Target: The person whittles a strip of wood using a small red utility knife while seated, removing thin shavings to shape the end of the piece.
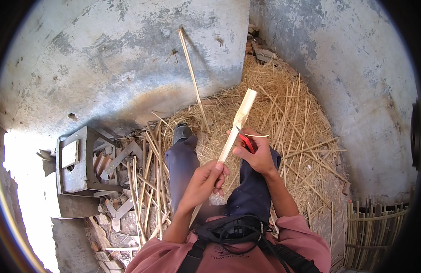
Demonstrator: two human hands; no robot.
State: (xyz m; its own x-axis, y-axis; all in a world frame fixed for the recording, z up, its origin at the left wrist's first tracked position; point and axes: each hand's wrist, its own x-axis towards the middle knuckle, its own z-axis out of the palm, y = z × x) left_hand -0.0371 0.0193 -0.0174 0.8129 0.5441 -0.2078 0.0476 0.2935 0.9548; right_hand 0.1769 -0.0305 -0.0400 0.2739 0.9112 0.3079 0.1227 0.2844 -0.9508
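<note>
A wooden box sits at far left beside scattered strips. The left hand has its fingers clamped low on a pale stick, which slants up over the lap. The right hand grips a red-handled knife against the stick. Straw covers the floor at right.

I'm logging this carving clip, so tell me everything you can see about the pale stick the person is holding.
The pale stick looks like split bamboo or peeled wood, cream coloured, long and narrow. It slants from lower left to upper right above the person's lap, its squared top end pointing at the straw. The left hand grips its lower part. The right hand presses a red-handled knife against its middle, where a thin shaving curls off.
</note>
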